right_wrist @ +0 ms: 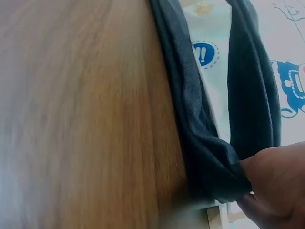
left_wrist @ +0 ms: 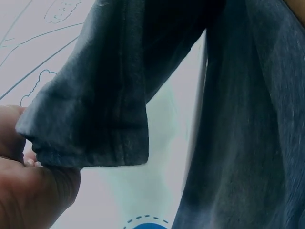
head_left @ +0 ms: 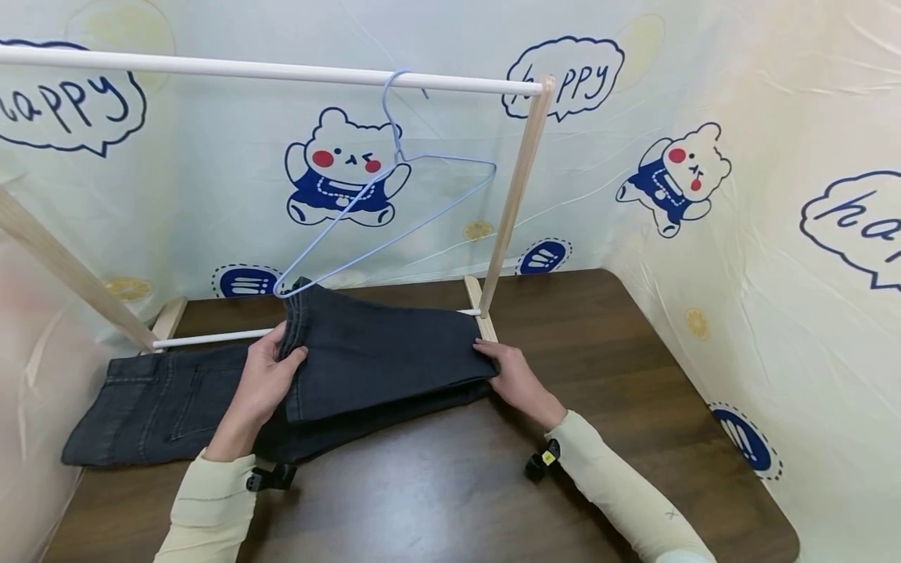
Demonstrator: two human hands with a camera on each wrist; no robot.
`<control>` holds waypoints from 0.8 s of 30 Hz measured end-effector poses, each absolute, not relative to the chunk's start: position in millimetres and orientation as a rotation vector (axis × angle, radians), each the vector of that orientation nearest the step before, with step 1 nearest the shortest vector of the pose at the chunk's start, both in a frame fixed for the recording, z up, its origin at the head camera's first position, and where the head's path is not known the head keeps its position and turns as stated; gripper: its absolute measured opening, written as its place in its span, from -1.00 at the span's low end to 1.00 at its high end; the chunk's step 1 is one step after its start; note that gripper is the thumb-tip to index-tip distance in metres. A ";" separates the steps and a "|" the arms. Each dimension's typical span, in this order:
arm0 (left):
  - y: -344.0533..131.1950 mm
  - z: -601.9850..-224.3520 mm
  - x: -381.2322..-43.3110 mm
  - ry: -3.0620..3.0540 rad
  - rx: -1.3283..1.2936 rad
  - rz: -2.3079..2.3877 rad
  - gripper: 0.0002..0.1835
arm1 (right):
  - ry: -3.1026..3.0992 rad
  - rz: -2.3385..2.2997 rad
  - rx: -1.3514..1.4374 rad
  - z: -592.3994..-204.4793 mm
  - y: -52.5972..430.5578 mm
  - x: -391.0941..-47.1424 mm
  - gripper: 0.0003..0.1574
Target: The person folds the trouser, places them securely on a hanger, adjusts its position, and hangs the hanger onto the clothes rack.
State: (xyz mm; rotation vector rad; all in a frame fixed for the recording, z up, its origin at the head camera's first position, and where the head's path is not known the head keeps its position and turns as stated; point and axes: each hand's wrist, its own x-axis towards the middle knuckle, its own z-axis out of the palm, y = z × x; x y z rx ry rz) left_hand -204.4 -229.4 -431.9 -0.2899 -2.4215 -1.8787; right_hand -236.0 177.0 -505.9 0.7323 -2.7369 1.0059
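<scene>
Surface: brown wood-grain table (head_left: 598,375), rounded corners on the right side, glare patch at the near middle. Room: pale sheeting (head_left: 211,172) behind and on both sides, printed with bears, "happy" bubbles, citrus slices and blue badges; some creases on the right. Clothes rack (head_left: 246,71) stands on the table: white top and lower rods, wooden uprights. Light-blue hanger (head_left: 398,151) hooks over the top rod, toward its right end.

Dark jeans (head_left: 387,352) are in front of the rack: waist portion lies on the table at left, folded legs are held up at center between the hands. Left hand (head_left: 271,375) is clamped on the hem end, thumb on the near face. Right hand (head_left: 517,379) pinches the folded edge at the other end.

Hard to see: left fingers mostly behind denim. Lower rod partly covered by the jeans. Left upright and top rod cut off by the frame. Hanger's left corner overlaps the hem corner; can't tell if they touch. Both wrist views crop the hands; left one is mostly dark cloth, right one soft on the table.
</scene>
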 end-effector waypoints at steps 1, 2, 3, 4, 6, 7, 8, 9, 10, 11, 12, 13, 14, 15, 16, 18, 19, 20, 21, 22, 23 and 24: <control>-229.8 -432.4 -205.4 -2.425 -0.303 -1.869 -0.47 | -2.747 0.997 0.761 -504.9 177.5 -237.0 -0.35; -230.5 -433.0 -206.5 -2.431 -0.318 -1.861 -0.47 | -2.763 0.985 0.781 -503.5 177.9 -237.8 -0.34; -231.1 -433.4 -207.5 -2.438 -0.329 -1.855 -0.47 | -2.781 0.968 0.803 -502.1 178.3 -238.6 -0.32; -231.7 -433.7 -208.4 -2.447 -0.336 -1.843 -0.46 | -2.799 0.948 0.826 -500.5 178.7 -239.4 -0.30; -233.1 -434.0 -209.4 -2.466 -0.333 -1.819 -0.45 | -2.842 0.870 0.883 -497.0 178.4 -240.4 -0.25; -234.1 -433.9 -209.7 -2.474 -0.324 -1.807 -0.45 | -2.858 0.819 0.917 -495.3 177.9 -240.7 -0.23; -235.0 -433.6 -209.6 -2.481 -0.312 -1.799 -0.45 | -2.871 0.758 0.951 -493.8 177.1 -240.8 -0.22; -236.0 -433.1 -209.3 -2.488 -0.302 -1.789 -0.45 | -2.874 0.691 0.986 -492.3 176.0 -240.7 -0.23; -237.2 -432.7 -208.9 -2.494 -0.296 -1.778 -0.46 | -2.869 0.626 1.016 -490.9 174.7 -240.2 -0.25; -238.4 -432.4 -208.3 -2.499 -0.290 -1.767 -0.46 | -2.859 0.561 1.040 -489.5 173.2 -239.3 -0.27; -239.6 -432.1 -207.5 -2.502 -0.286 -1.761 -0.46 | -2.843 0.498 1.055 -489.0 171.5 -238.6 -0.30; -240.9 -431.7 -206.6 -2.504 -0.284 -1.752 -0.46 | -2.824 0.455 1.060 -488.6 169.8 -237.8 -0.32; -242.1 -431.5 -205.7 -2.503 -0.284 -1.749 -0.46 | -2.806 0.426 1.055 -488.7 167.9 -236.8 -0.34; -243.4 -431.4 -204.9 -2.506 -0.284 -1.739 -0.46 | -2.790 0.415 1.041 -489.0 165.8 -235.8 -0.36; -244.6 -431.4 -204.1 -2.509 -0.285 -1.730 -0.46 | -2.778 0.422 1.019 -489.7 163.7 -234.7 -0.35; -247.3 -431.3 -202.8 -2.521 -0.284 -1.704 -0.45 | -2.773 0.458 0.962 -493.0 159.4 -233.7 -0.32; -248.7 -431.2 -202.5 -2.528 -0.287 -1.692 -0.45 | -2.773 0.492 0.935 -494.5 157.4 -233.1 -0.30; -250.0 -431.2 -202.6 -2.538 -0.295 -1.679 -0.45 | -2.775 0.521 0.913 -496.3 155.5 -232.9 -0.28; -251.2 -431.1 -203.0 -2.546 -0.307 -1.666 -0.44 | -2.778 0.544 0.895 -498.0 153.9 -232.7 -0.25; -252.3 -431.0 -203.7 -2.552 -0.322 -1.658 -0.44 | -2.781 0.555 0.885 -499.8 152.7 -232.7 -0.23; -253.2 -430.7 -204.8 -2.557 -0.338 -1.647 -0.44 | -2.783 0.558 0.879 -501.5 151.9 -232.9 -0.21; -253.7 -430.2 -206.3 -2.558 -0.359 -1.641 -0.43 | -2.785 0.556 0.878 -502.9 151.6 -233.2 -0.20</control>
